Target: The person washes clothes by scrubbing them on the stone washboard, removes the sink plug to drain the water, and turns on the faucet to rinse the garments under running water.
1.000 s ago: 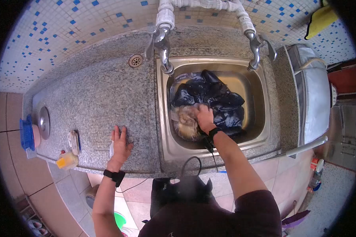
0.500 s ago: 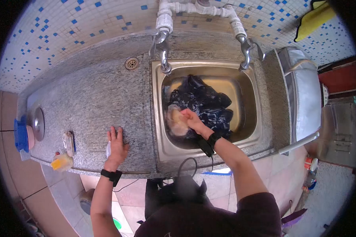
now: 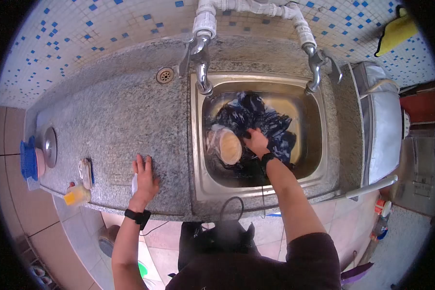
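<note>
My right hand (image 3: 257,141) is down in the steel sink (image 3: 196,145), its fingers closed on dark wet cloth (image 3: 275,126) that lies bunched in water. Just left of that hand is a round, beige, bowl-like thing (image 3: 230,148) with a pale, translucent edge; its exact kind does not show. On the stone counter left of the sink, my left hand (image 3: 145,180) lies with fingers stretched and holds nothing. A small white object (image 3: 134,183) shows beside it, partly covered by the hand.
Two metal taps (image 3: 204,72) (image 3: 315,70) hang over the sink's back edge. On the counter's left stand a brush (image 3: 85,173), a container with yellow contents (image 3: 76,196), a metal lid (image 3: 50,147) and a blue basket (image 3: 28,159). A drain (image 3: 165,75) sits near the wall.
My right hand has moved right, away from the beige bowl-like thing, onto the dark cloth. The beige thing now shows its round face. My left hand stays on the counter.
</note>
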Motion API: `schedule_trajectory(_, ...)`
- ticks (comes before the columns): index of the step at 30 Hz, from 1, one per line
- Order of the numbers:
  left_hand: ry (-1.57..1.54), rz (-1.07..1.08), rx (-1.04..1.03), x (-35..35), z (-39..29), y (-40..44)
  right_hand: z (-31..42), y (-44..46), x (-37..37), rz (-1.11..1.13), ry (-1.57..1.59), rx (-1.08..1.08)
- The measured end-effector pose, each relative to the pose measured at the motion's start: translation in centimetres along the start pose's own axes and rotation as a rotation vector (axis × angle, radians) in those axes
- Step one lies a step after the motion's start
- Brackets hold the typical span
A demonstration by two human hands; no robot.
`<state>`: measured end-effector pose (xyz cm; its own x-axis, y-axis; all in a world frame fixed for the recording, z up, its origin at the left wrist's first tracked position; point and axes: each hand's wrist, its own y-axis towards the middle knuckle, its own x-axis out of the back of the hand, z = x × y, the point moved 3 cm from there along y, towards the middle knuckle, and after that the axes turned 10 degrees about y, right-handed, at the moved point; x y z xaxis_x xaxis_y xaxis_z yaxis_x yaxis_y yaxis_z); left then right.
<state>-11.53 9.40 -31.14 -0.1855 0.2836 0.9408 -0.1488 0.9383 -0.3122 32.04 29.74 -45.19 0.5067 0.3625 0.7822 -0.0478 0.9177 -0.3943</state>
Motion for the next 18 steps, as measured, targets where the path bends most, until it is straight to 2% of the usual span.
schedule_trajectory(3, -0.019, 0.023, 0.029, 0.4, -0.2, 0.1, -1.8, 0.6, 0.8, -0.057, 0.137, -0.159)
schedule_trajectory(6, -0.025, 0.054, 0.059, 0.2, -0.5, 0.2, 0.4, 0.5, 2.3, 0.007, 0.223, -0.107)
schedule_trajectory(8, 0.039, 0.012, 0.054, -0.3, -0.4, 0.5, -2.6, 6.5, 0.9, 0.013, 0.936, 0.118)
schedule_trajectory(9, 0.033, 0.012, 0.056, -0.6, -0.2, 0.4, 3.4, 3.5, 7.6, -0.037, 0.959, 0.084)
schedule_trajectory(10, 0.022, 0.013, 0.058, -0.8, -0.1, 0.5, 7.4, 2.0, 11.6, -0.075, 1.163, -0.152)
schedule_trajectory(11, 0.011, 0.010, 0.057, -0.8, -0.1, 0.7, 8.8, 1.8, 13.9, 0.017, 1.356, -0.044)
schedule_trajectory(13, -0.006, 0.000, 0.060, -0.5, -0.3, 0.6, 11.6, 1.1, 17.4, 0.136, 1.465, 0.064)
schedule_trajectory(17, -0.012, -0.085, 0.031, -2.0, 0.4, 0.7, 13.7, 0.5, 16.9, 0.087, 1.450, 0.050)
schedule_trajectory(18, -0.010, -0.086, 0.038, -1.8, 0.5, 0.7, 13.0, 0.8, 15.1, 0.041, 1.338, 0.032)
